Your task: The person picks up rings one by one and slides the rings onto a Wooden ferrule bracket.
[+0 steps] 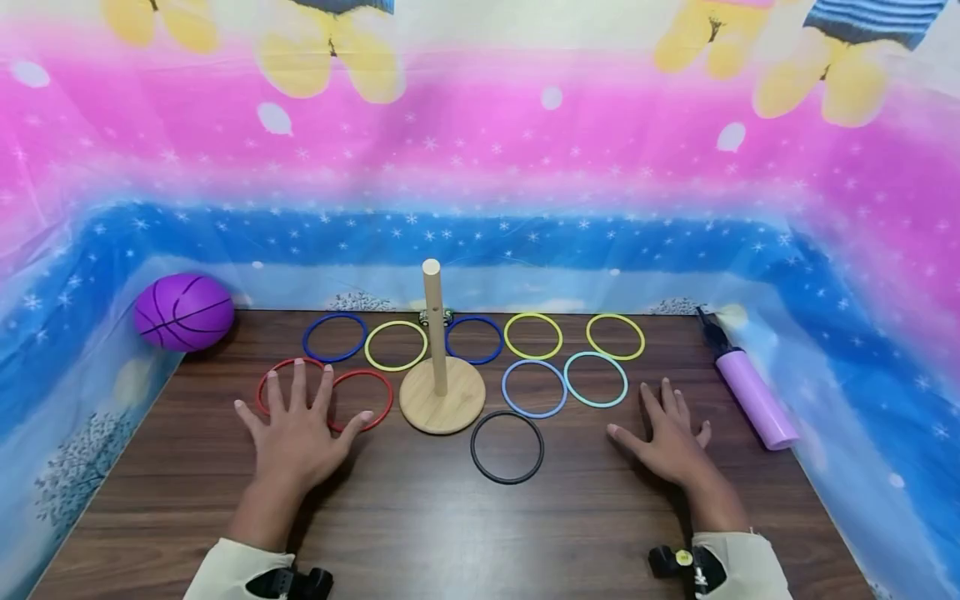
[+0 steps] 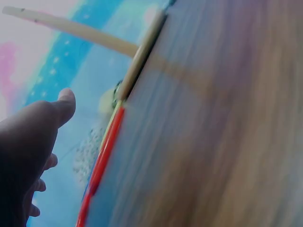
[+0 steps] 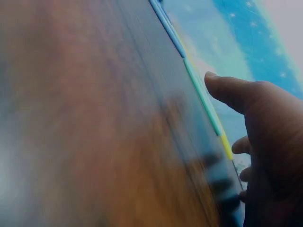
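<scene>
My left hand (image 1: 294,437), fingers spread, is held above the table in front of two red rings (image 1: 377,377), overlapping them in the head view. Toward the right side, my right hand (image 1: 671,437) has its fingers extended and holds nothing. Between the hands a wooden post on a round base (image 1: 442,412) stands upright. A black ring (image 1: 507,482) lies before it, with a light blue ring (image 1: 534,416) and a mint ring (image 1: 596,405) behind. Farther back lie blue rings (image 1: 335,360) and yellow rings (image 1: 615,358). No ring is around the post.
A purple ball (image 1: 183,312) sits at the table's back left corner. On the right edge lies a pink hand pump (image 1: 757,400) with a black nozzle. A small dark patterned object (image 1: 448,317) is partly hidden behind the post. Printed cloth (image 1: 480,167) walls the back and sides.
</scene>
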`<state>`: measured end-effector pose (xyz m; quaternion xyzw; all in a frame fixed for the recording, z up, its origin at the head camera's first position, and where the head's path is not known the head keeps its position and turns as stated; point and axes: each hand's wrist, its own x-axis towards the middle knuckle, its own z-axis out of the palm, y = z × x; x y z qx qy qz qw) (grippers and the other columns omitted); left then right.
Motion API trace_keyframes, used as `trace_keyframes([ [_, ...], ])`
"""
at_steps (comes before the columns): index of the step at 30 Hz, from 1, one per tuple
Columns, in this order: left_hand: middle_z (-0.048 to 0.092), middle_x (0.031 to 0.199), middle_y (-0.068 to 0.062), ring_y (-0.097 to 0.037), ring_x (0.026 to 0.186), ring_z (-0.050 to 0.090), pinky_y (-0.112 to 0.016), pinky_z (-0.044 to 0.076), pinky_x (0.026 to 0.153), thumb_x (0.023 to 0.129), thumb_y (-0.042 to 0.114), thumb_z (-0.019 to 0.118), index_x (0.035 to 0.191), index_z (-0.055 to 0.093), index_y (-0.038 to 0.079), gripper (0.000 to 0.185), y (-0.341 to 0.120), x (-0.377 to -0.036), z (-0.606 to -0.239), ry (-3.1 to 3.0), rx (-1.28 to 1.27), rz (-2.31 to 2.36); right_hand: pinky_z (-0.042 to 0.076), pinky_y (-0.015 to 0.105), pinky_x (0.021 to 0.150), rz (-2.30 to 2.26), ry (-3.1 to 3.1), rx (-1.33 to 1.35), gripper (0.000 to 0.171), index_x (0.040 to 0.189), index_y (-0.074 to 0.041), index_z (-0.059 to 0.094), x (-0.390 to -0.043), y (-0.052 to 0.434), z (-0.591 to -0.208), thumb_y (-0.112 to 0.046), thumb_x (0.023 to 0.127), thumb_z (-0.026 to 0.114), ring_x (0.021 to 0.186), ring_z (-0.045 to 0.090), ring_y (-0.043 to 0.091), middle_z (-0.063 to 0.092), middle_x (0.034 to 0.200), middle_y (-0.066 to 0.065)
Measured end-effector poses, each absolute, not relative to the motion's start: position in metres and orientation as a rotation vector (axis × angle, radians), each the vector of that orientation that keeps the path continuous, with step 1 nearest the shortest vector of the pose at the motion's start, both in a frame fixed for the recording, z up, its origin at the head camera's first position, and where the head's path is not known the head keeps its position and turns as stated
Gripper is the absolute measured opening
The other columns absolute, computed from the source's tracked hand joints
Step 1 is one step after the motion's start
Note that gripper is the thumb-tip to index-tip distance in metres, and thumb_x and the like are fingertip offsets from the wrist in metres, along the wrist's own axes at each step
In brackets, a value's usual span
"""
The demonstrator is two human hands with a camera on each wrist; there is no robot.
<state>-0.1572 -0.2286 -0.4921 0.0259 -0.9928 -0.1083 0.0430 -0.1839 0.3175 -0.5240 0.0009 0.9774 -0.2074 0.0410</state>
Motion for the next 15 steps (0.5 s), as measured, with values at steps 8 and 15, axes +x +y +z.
trace_keyframes([
  [8, 0.014, 0.182, -0.026, -0.062, 0.165, 0.009, -0.093, -0.004, 0.119, 0.099, 0.085, 0.047, 0.174, 0.030, 0.016, 0.103, -0.202, -0.170, -0.497, -3.021, -0.021, -0.353, -0.004, 0.096, 0.114, -0.737, 3.025, -0.058, 0.111, 0.175, -0.010, 0.026, -0.209, 0.304, -0.528, -0.072, 0.095, 0.072, 0.168, 0.004, 0.054, 0.009, 0.183, 0.027],
  [15, 0.024, 0.182, -0.020, -0.057, 0.167, 0.015, -0.092, 0.004, 0.121, 0.098, 0.081, 0.056, 0.173, 0.036, 0.020, 0.099, -0.181, -0.178, -0.506, -3.014, -0.141, -0.372, -0.004, 0.095, 0.115, -0.802, 3.058, -0.057, 0.103, 0.170, -0.010, 0.037, -0.221, 0.300, -0.532, -0.064, 0.093, 0.080, 0.167, 0.011, 0.053, 0.019, 0.181, 0.026],
])
